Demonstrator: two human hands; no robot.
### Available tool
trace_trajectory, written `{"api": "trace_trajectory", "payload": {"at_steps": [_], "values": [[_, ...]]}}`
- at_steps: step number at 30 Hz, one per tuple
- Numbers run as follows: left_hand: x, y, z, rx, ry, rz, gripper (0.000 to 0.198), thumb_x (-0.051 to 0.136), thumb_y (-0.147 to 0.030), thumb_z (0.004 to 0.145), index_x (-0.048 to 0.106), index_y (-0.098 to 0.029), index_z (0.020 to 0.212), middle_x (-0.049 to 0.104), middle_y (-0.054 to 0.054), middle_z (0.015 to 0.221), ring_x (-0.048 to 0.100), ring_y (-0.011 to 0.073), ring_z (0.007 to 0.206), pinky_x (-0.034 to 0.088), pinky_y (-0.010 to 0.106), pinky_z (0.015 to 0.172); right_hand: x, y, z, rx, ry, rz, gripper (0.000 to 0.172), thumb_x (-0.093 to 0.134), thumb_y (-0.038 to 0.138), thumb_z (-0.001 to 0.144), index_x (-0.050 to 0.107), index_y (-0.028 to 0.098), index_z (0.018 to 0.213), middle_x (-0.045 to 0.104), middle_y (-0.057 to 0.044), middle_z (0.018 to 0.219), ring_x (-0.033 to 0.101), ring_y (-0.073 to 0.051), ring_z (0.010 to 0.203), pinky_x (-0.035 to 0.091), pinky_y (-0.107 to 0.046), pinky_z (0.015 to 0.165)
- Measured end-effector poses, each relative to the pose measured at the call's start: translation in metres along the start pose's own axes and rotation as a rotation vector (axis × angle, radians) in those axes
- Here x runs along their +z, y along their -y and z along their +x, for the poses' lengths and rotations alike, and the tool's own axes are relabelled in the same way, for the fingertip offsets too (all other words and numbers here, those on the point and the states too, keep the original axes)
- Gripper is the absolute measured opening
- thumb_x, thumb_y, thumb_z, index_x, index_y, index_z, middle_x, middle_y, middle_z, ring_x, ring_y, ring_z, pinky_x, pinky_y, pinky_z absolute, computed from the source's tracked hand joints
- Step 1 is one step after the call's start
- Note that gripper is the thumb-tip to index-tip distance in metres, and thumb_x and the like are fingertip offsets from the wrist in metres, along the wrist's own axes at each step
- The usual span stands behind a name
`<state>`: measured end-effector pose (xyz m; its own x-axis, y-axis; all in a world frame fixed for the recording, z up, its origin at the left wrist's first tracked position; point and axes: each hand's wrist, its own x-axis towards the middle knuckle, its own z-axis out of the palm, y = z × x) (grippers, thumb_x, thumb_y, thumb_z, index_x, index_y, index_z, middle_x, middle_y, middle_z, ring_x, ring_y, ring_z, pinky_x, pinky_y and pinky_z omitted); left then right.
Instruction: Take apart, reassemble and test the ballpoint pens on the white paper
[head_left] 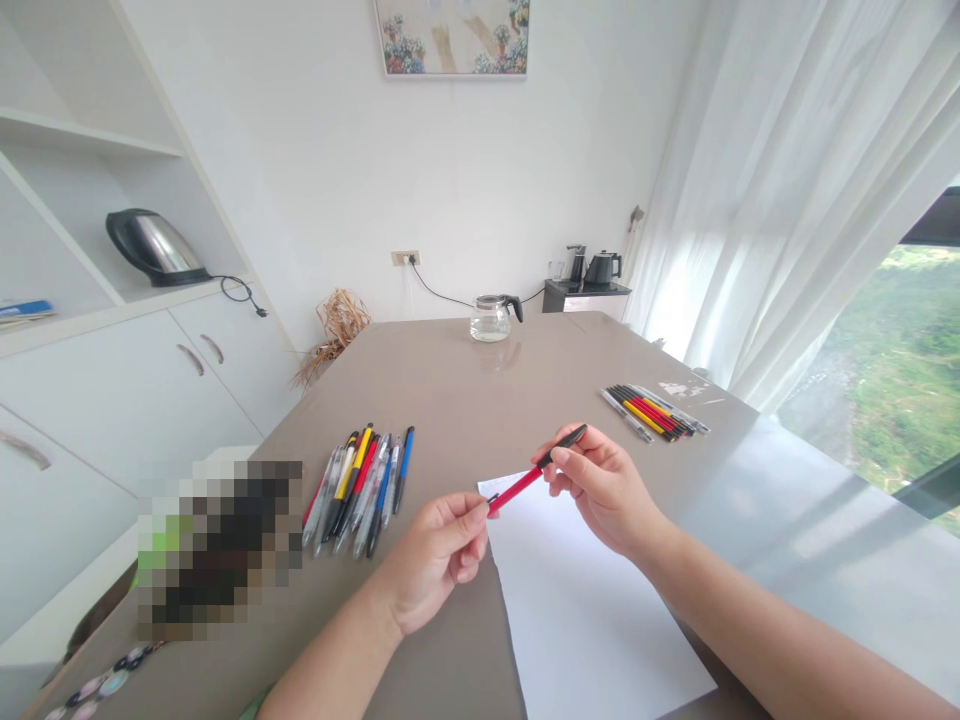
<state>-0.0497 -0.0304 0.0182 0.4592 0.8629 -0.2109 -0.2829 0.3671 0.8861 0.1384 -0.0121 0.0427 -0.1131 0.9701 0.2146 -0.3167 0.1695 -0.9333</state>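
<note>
A red pen [516,489] with a black end is held slantwise between both hands, above the far edge of a white sheet of paper [592,610]. The thumb and fingers of my left hand [442,555] pinch its lower red end. My right hand [600,487] grips the upper black part, whose tip sticks out past the fingers. To the left lies a loose bunch of pens [360,490] in clear, yellow, red, blue and black. Farther off on the right, a neater row of pens [655,412] lies side by side.
The brown table [450,400] carries a glass pot [491,318] at its far end. A pixelated dark object [225,540] and a beaded strand [112,682] are at the left edge. Small white scraps [682,388] lie by the right-hand pens.
</note>
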Motion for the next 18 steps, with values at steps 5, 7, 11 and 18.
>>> {"api": "trace_trajectory", "payload": {"at_steps": [5,7,11,18], "values": [[0.005,-0.002,-0.006,-0.074,0.063,0.06,0.022,0.05,-0.036,0.077,0.055,-0.014,0.078,0.028,-0.006,0.05,0.016,0.0051,0.044,0.01,0.019,0.041,0.0,0.001,0.0,-0.01,0.028,-0.004,0.009,0.058,0.026,0.071,0.053,0.019,0.076,0.062,-0.002,0.071,0.049,-0.01,0.054,0.038,-0.025,0.053],[0.007,-0.002,-0.008,-0.091,0.09,0.068,0.023,0.048,-0.037,0.078,0.053,-0.015,0.077,0.025,-0.006,0.05,0.014,0.0054,0.044,0.009,0.019,0.041,0.0,0.001,0.0,-0.008,0.015,-0.011,0.011,0.059,0.027,0.071,0.055,0.019,0.078,0.062,-0.002,0.07,0.051,-0.011,0.056,0.038,-0.025,0.053],[0.01,0.0,-0.009,-0.125,0.152,0.045,0.024,0.043,-0.038,0.08,0.049,-0.016,0.072,0.023,-0.007,0.049,0.014,0.0059,0.044,0.01,0.019,0.041,0.001,0.0,0.0,-0.009,0.027,-0.021,0.01,0.059,0.028,0.071,0.055,0.019,0.075,0.062,-0.002,0.068,0.05,-0.01,0.055,0.038,-0.025,0.054],[0.011,0.002,-0.007,-0.058,0.147,0.067,0.028,0.046,-0.04,0.079,0.047,-0.016,0.065,0.031,-0.005,0.049,0.023,0.0057,0.044,0.021,0.019,0.041,0.004,-0.003,-0.003,-0.009,0.079,-0.019,0.011,0.057,0.027,0.073,0.052,0.017,0.071,0.06,-0.002,0.066,0.046,-0.009,0.053,0.037,-0.025,0.054]]}}
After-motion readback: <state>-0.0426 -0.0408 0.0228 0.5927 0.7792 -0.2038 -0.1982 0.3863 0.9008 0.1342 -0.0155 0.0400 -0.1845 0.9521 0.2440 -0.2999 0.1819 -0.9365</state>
